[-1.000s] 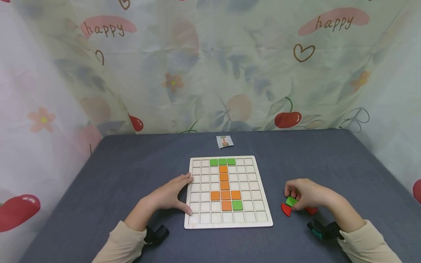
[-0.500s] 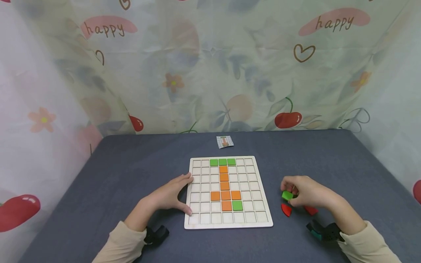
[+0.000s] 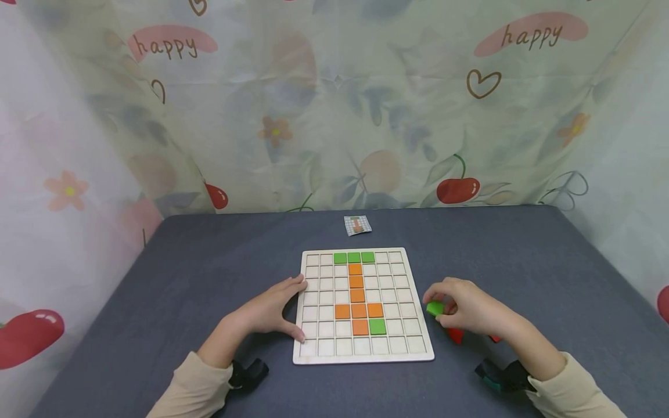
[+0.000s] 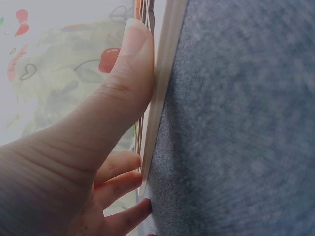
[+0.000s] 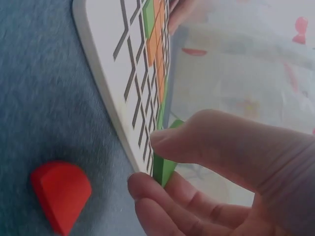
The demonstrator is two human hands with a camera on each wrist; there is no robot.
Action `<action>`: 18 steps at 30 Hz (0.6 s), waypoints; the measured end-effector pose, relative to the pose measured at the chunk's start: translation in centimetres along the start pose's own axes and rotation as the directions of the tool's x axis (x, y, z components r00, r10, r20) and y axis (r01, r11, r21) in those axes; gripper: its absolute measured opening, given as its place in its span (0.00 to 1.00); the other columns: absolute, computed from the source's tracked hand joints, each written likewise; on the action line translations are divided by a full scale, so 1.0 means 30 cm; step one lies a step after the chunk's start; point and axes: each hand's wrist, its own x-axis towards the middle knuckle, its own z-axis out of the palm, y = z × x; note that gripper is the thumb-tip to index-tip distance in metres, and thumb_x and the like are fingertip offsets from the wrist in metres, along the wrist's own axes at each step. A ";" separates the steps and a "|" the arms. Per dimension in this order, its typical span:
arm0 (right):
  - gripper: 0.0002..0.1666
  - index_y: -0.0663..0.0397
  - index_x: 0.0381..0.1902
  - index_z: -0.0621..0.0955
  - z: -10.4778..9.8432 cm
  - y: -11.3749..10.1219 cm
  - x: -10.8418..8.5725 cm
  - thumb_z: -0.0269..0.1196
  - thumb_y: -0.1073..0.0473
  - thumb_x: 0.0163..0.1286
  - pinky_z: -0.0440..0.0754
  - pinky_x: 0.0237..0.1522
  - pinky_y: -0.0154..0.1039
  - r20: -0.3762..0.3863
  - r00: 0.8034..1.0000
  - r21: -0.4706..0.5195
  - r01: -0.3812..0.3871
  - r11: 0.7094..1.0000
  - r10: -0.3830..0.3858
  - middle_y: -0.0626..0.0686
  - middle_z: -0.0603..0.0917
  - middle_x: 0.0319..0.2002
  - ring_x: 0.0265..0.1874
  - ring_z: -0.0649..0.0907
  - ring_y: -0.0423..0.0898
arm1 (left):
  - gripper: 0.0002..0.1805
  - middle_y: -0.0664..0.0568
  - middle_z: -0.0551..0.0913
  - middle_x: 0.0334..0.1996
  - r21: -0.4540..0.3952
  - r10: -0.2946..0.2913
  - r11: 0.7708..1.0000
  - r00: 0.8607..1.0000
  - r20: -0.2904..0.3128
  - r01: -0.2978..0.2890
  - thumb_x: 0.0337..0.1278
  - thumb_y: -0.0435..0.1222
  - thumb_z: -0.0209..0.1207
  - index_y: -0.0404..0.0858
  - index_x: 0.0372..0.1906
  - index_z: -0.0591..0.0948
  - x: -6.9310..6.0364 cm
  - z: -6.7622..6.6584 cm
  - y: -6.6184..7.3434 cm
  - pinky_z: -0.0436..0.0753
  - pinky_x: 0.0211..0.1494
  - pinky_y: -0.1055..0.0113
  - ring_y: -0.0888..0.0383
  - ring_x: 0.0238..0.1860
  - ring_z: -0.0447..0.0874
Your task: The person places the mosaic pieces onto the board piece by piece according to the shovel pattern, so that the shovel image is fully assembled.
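Observation:
A white grid board (image 3: 324, 351) lies on the table, with orange tiles (image 3: 358, 310) forming a column and crossbar, a row of green tiles (image 3: 353, 257) at its top and a single green tile (image 3: 377, 326) low down. Along the board's left edge rests my left hand (image 3: 263, 307), thumb and fingers spread against the rim. My right hand (image 3: 465, 305) pinches a loose green tile (image 5: 165, 164) between thumb and fingers, just off the board's right side. Below that hand lies a red wedge-shaped piece (image 5: 61, 194); another red piece (image 3: 495, 338) is mostly hidden by the wrist.
A small printed card (image 3: 358, 225) with a grid pattern lies behind the board. The dark grey tablecloth (image 3: 235, 249) spreads all around, and a patterned curtain (image 3: 334, 116) hangs at the table's far edge.
My right hand has lifted the green tile from beside the red pieces and carried it left toward the board. The left hand and board have stayed in place.

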 end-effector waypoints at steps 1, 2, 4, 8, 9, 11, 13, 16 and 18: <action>0.14 0.53 0.40 0.80 0.002 -0.004 0.001 0.66 0.67 0.54 0.77 0.29 0.28 -0.004 1.000 0.001 0.007 1.000 -0.007 0.49 0.78 0.34 0.26 0.75 0.31 | 0.59 0.43 0.53 0.73 0.000 0.002 1.000 1.000 0.000 -0.002 0.29 0.53 0.74 0.35 0.70 0.59 0.000 0.000 0.000 0.57 0.72 0.47 0.42 0.74 0.48; 0.14 0.53 0.40 0.81 0.004 -0.008 0.003 0.65 0.67 0.54 0.78 0.29 0.28 -0.006 1.000 0.005 0.011 1.000 -0.011 0.49 0.78 0.35 0.26 0.76 0.31 | 0.59 0.43 0.53 0.73 0.001 0.004 1.000 1.000 -0.001 -0.004 0.29 0.53 0.74 0.35 0.70 0.59 0.000 0.000 0.000 0.57 0.72 0.47 0.42 0.74 0.48; 0.14 0.53 0.41 0.80 0.006 -0.015 0.004 0.65 0.67 0.54 0.78 0.29 0.28 -0.014 1.000 0.009 0.017 1.000 -0.017 0.49 0.78 0.35 0.26 0.75 0.32 | 0.59 0.43 0.53 0.73 0.002 0.006 1.000 1.000 0.000 -0.006 0.29 0.53 0.74 0.35 0.70 0.59 -0.001 0.000 0.000 0.57 0.72 0.47 0.42 0.74 0.48; 0.15 0.54 0.42 0.81 0.010 -0.031 0.008 0.65 0.67 0.55 0.79 0.30 0.28 -0.026 1.000 0.022 0.017 1.000 -0.017 0.49 0.77 0.35 0.28 0.76 0.33 | 0.59 0.44 0.53 0.74 0.005 -0.001 1.000 1.000 0.001 0.001 0.29 0.54 0.74 0.35 0.70 0.59 0.000 -0.001 0.002 0.57 0.72 0.47 0.43 0.74 0.48; 0.15 0.54 0.42 0.81 0.012 -0.035 0.009 0.65 0.67 0.55 0.79 0.30 0.28 -0.030 0.999 0.024 0.018 1.000 -0.017 0.50 0.77 0.35 0.28 0.76 0.33 | 0.59 0.44 0.53 0.74 0.006 -0.004 1.000 1.000 0.001 0.004 0.29 0.54 0.74 0.35 0.71 0.59 0.000 -0.001 0.002 0.57 0.72 0.47 0.43 0.74 0.48; 0.15 0.55 0.43 0.81 0.016 -0.043 0.011 0.66 0.66 0.55 0.79 0.30 0.27 -0.032 0.999 0.036 0.007 0.999 -0.006 0.50 0.77 0.35 0.28 0.76 0.33 | 0.60 0.44 0.53 0.74 0.008 -0.008 1.000 1.000 0.000 0.008 0.29 0.54 0.74 0.36 0.71 0.58 0.000 -0.001 0.002 0.57 0.72 0.48 0.43 0.74 0.48; 0.15 0.55 0.43 0.81 0.020 -0.051 0.015 0.66 0.66 0.55 0.79 0.30 0.27 -0.029 1.000 0.050 -0.002 0.999 0.003 0.50 0.77 0.35 0.29 0.77 0.34 | 0.60 0.44 0.53 0.74 0.011 -0.009 1.000 1.000 0.000 0.009 0.29 0.54 0.74 0.36 0.71 0.58 0.000 0.000 0.002 0.57 0.72 0.48 0.43 0.74 0.48; 0.16 0.55 0.44 0.81 0.025 -0.062 0.021 0.66 0.67 0.56 0.79 0.31 0.26 -0.020 1.000 0.066 -0.007 0.998 0.009 0.50 0.77 0.35 0.30 0.78 0.35 | 0.60 0.44 0.53 0.74 0.011 -0.008 1.000 1.000 0.001 0.008 0.29 0.54 0.74 0.36 0.71 0.58 0.001 0.000 0.002 0.57 0.72 0.48 0.43 0.74 0.48; 0.16 0.55 0.44 0.81 0.030 -0.068 0.025 0.66 0.67 0.56 0.80 0.32 0.26 -0.014 1.000 0.067 -0.003 0.998 0.004 0.50 0.77 0.36 0.30 0.78 0.35 | 0.60 0.44 0.52 0.74 0.012 -0.007 1.000 1.000 0.002 0.007 0.29 0.54 0.74 0.35 0.71 0.58 0.001 0.000 0.002 0.57 0.72 0.48 0.43 0.74 0.48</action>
